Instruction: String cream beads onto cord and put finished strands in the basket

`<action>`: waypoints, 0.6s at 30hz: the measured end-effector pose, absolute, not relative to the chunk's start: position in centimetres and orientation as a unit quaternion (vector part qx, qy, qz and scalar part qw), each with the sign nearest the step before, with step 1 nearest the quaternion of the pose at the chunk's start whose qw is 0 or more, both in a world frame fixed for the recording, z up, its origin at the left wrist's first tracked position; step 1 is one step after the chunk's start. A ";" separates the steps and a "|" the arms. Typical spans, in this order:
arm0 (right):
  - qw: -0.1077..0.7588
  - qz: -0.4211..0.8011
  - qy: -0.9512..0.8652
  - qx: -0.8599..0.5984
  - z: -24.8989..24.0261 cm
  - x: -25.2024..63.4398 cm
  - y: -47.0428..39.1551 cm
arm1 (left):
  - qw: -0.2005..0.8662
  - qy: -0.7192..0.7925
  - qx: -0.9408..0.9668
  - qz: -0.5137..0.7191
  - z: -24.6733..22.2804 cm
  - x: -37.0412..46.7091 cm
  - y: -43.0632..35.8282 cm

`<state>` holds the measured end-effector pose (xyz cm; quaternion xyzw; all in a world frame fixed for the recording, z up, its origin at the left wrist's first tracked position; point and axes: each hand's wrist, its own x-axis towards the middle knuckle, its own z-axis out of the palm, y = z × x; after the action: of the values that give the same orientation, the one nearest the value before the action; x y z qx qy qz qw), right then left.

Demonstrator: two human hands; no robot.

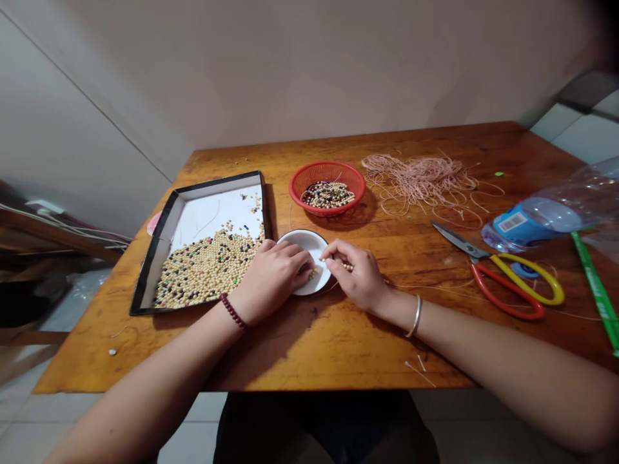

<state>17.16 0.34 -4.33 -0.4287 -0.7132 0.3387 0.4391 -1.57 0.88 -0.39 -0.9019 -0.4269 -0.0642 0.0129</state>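
Observation:
A small white bowl (307,242) with a dark rim stands on the wooden table in front of me. Over its left side, my left hand (275,274) has its fingers curled down beside a few pale beads (313,274); the fingertips are partly hidden, so what they pinch is unclear. My right hand (358,276) is closed at the bowl's right rim, pinching a thin string threaded with small beads (347,266). Left of the bowl, a black-edged shallow box (193,200) holds a spread of cream beads (207,270) mixed with dark, green and red ones.
Behind the bowl sits a red plastic basket (327,169) with more beads inside. A tangle of pink cord (420,177) lies at the back right. Scissors (503,270) with red and yellow handles, a plastic bottle (525,225) and a green strip (594,290) are on the right.

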 end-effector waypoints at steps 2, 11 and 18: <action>0.438 0.343 -0.713 -0.427 -4.5 17.2 0.4 | 0.009 -0.429 -0.901 -0.063 -0.4 -1.6 0.9; 0.448 0.376 -0.692 -0.424 -4.7 17.0 0.7 | -0.002 -0.438 -0.895 -0.080 -0.6 -1.6 0.9; 0.439 0.349 -0.695 -0.450 -4.5 16.7 0.5 | -0.005 -0.453 -0.887 -0.086 -0.6 -1.6 0.8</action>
<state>16.66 0.55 -4.53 -0.4495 -0.6954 0.3492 0.4387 -1.62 0.77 -0.57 -0.8871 -0.4535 -0.0859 -0.0052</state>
